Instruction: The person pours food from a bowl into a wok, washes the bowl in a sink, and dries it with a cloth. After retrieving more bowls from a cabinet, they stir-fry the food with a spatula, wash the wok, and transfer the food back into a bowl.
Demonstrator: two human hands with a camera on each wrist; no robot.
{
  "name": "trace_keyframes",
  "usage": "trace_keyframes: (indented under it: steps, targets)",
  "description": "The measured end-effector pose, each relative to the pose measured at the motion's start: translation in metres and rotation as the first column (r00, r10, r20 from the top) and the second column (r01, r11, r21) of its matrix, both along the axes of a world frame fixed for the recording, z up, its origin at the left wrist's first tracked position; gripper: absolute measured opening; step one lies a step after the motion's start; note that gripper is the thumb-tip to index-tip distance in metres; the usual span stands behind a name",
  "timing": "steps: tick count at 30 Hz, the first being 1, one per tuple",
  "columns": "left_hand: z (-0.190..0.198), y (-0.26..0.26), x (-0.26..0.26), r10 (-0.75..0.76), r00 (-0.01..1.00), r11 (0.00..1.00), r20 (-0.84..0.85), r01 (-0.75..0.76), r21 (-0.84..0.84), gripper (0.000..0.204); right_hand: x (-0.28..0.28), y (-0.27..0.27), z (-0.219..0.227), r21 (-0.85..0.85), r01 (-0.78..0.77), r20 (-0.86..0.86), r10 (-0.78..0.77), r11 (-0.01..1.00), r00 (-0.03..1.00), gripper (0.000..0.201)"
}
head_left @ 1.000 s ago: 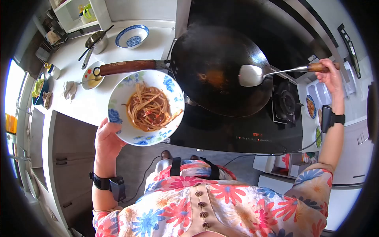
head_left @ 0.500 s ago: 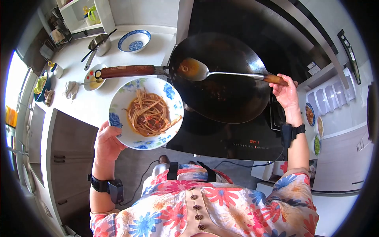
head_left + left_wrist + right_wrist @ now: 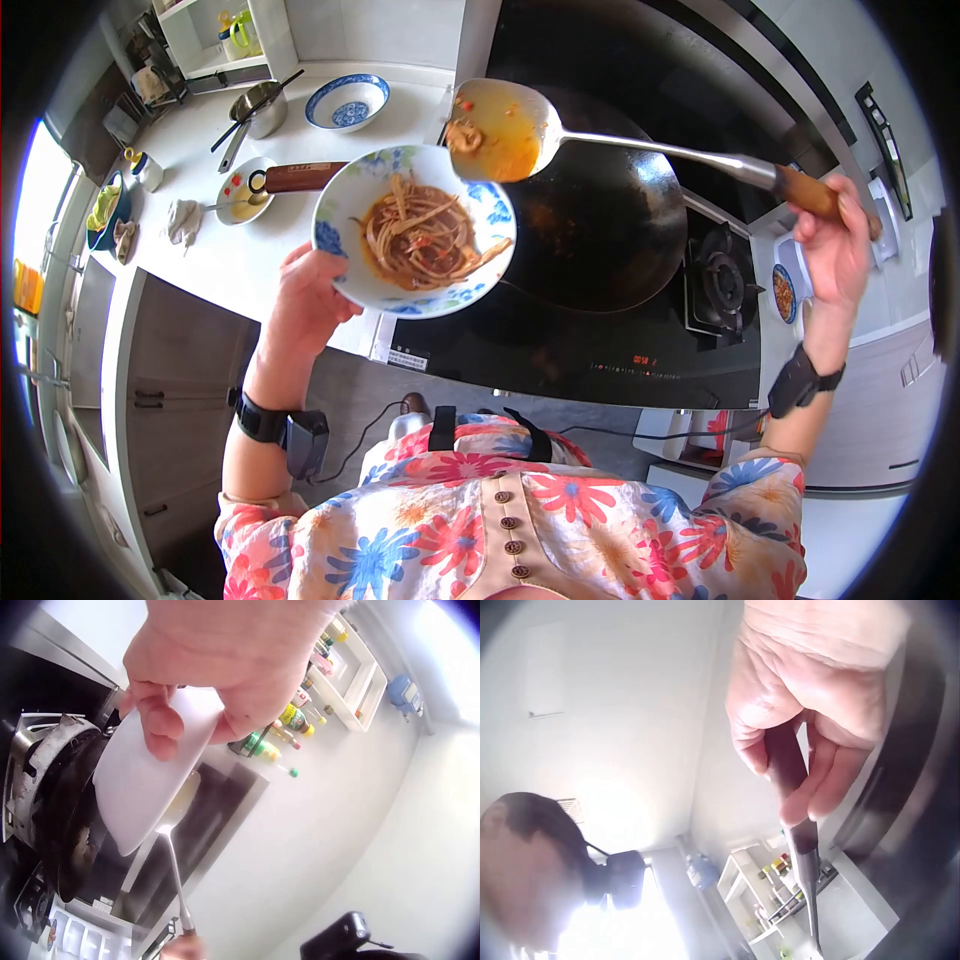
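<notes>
My left hand (image 3: 308, 300) grips the rim of a white bowl (image 3: 345, 283) with blue flowers, thumb and fingers on its near left edge. Brown strips in reddish sauce (image 3: 420, 235) fill its middle. In the left wrist view the bowl's pale underside (image 3: 142, 772) shows below the fingers. My right hand (image 3: 835, 245) holds the wooden handle of a metal wok spatula (image 3: 660, 146). Orange, oily sauce with a small brown piece (image 3: 500, 130) lies in its blade, raised at the bowl's far right rim. Below is the dark wok (image 3: 610, 240), with a little sauce residue inside.
The wok's wooden handle (image 3: 305, 177) reaches left over the white counter, partly behind the bowl. A blue-patterned bowl (image 3: 347, 103), a steel pot (image 3: 262, 112) and a small dish with a spoon (image 3: 243, 207) stand there. Right of the wok is a gas burner (image 3: 722, 275).
The spatula has gone from the wok's right side to its left, scooped up sauce, and risen to the bowl's edge. The bowl has shifted right and away from the body, over the wok's edge.
</notes>
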State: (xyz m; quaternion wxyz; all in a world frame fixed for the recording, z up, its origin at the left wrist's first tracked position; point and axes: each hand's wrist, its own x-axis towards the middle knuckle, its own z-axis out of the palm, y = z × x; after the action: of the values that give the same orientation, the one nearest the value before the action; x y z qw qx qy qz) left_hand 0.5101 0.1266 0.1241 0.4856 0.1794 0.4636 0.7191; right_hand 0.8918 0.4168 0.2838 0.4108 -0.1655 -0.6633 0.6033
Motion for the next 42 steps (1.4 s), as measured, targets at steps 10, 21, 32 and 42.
trace_keyframes:
  steps: [10,21,32,42]
  targets:
    - [0.014,0.029,0.008,0.081,0.997,0.997,-0.012,-0.081,-0.011,0.022,0.048,-0.037,0.028,0.544,-0.213,0.296,0.052,0.811,0.954,0.018]
    - [0.006,-0.011,-0.005,0.052,0.995,0.993,0.085,-0.061,0.104,0.023,-0.043,-0.011,-0.063,0.371,-0.047,0.257,-0.054,0.928,0.965,0.011]
    - [-0.002,-0.055,0.007,0.176,0.983,0.984,0.043,-0.177,0.006,0.031,-0.040,-0.032,-0.005,0.412,-0.289,0.450,0.083,0.864,0.889,0.012]
    - [-0.018,-0.061,0.021,0.229,0.972,0.972,0.049,-0.226,-0.066,0.031,-0.053,-0.042,0.010,0.535,-0.405,0.611,-0.009,0.741,0.791,0.011]
